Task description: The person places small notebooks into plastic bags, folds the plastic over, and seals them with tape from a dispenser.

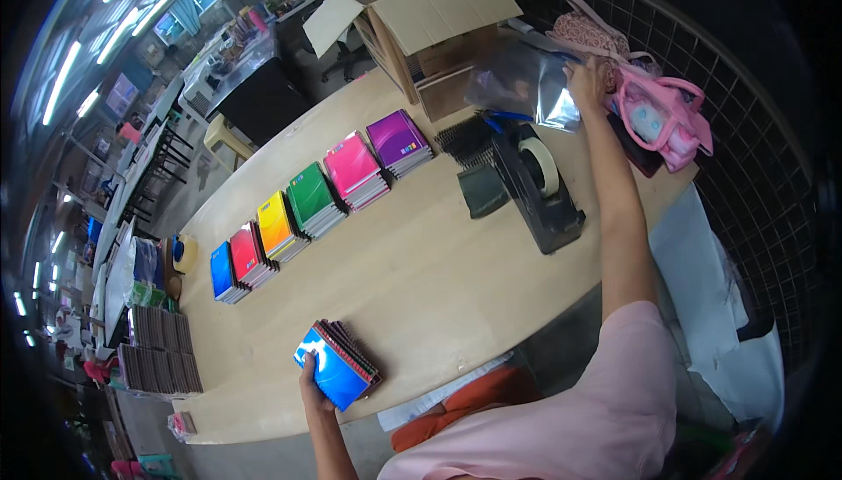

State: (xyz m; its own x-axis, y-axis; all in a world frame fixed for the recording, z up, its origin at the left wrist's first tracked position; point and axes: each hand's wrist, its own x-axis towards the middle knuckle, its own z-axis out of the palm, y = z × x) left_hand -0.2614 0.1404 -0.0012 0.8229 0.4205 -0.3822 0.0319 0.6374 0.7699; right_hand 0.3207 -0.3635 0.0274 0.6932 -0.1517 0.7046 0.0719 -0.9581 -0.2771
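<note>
At the near edge of the table, my left hand (317, 390) grips a small bundle of spiral notebooks (338, 369) with a blue cover on top and its thumb over that cover. My right arm stretches to the far right, where my right hand (589, 83) has its fingers closed at the edge of clear plastic bags (513, 85); its fingertips are partly hidden. A row of notebook stacks runs across the table: blue (224, 266), red (248, 250), yellow (275, 222), green (313, 196), pink (353, 164) and purple (397, 138).
A black tape dispenser (539, 195) stands right of the row, beside a dark green pouch (482, 192). Behind is an open cardboard box (447, 15). A pink bag (660, 116) lies beyond my right hand. Tall notebook piles (160, 366) stand at the left end.
</note>
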